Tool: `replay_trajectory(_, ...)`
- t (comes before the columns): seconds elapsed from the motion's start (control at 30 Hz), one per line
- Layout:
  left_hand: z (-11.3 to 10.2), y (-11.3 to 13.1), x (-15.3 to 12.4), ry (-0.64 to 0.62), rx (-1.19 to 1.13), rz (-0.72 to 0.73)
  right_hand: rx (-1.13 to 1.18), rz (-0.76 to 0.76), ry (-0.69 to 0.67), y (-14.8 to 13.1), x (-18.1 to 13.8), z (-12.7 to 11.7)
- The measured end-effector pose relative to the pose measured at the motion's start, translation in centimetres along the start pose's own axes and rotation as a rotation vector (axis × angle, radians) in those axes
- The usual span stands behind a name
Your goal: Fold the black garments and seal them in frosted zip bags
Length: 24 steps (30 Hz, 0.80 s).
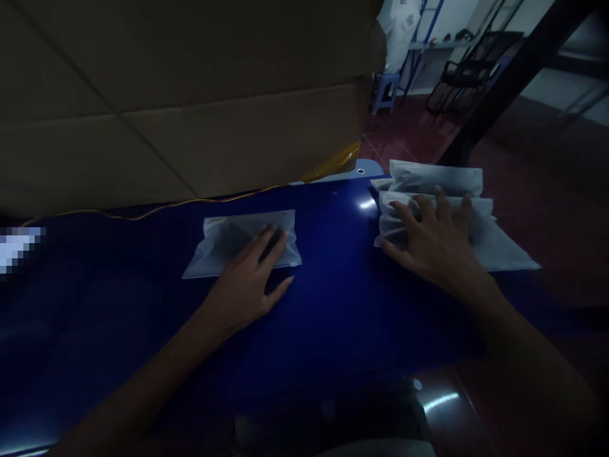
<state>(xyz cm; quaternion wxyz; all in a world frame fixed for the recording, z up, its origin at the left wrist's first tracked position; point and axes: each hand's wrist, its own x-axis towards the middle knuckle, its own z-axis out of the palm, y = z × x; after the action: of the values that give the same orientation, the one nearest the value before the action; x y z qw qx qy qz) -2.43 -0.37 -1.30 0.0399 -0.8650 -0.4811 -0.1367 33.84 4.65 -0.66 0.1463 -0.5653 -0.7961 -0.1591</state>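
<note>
Head view: I have both hands in frame over the blue table (333, 311), palms down.

Left hand (247, 273): fingers extended and slightly parted, laid on the right part of the left bag (221, 235). I read no grasp; the thumb is apart from the fingers, near the bag's lower right corner. The left bag lies flat, frosted, with a dark area showing through.

Right hand (440, 238): fingers spread across the front bag (499, 247), unclenched. The front bag lies at the right of the table, partly over the rear bag (438, 174). I cannot tell how many bags lie beneath.

Surroundings: I see a carton (190, 63) along the table's far side, with a thin wire (228, 199) at its foot and amber tape (337, 162) at its lower right corner. Beyond stand a blue stool (386, 89) and a black chair (469, 73) on the red floor (537, 197).
</note>
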Motion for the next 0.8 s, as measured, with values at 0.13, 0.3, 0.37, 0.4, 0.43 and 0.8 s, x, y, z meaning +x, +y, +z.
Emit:
replay_trajectory(0.13,0.4,-1.2,0.3,0.05,0.062,0.169,0.013,-0.087,0.065,-1.3,0.1,0.2)
replay_trajectory(0.3,0.7,-1.7,0.2,0.156,0.071,0.233,0.138,-0.328,0.2,-4.3,0.1,-0.3)
replay_trajectory(0.37,0.8,-1.2,0.2,0.212,0.048,0.282,0.205,-0.486,0.239,-5.8,-0.1,-0.4)
replay_trajectory(0.4,0.8,-0.8,0.2,0.245,0.028,0.304,0.228,-0.555,0.254,-6.5,-0.2,-0.3)
replay_trajectory(0.43,0.8,-0.3,0.2,0.275,0.001,0.322,0.257,-0.606,0.271,-7.1,-0.4,-0.3)
replay_trajectory(0.8,0.2,2.6,0.7,0.386,-0.198,0.426,0.33,-0.728,0.552,-9.0,-1.3,-0.2)
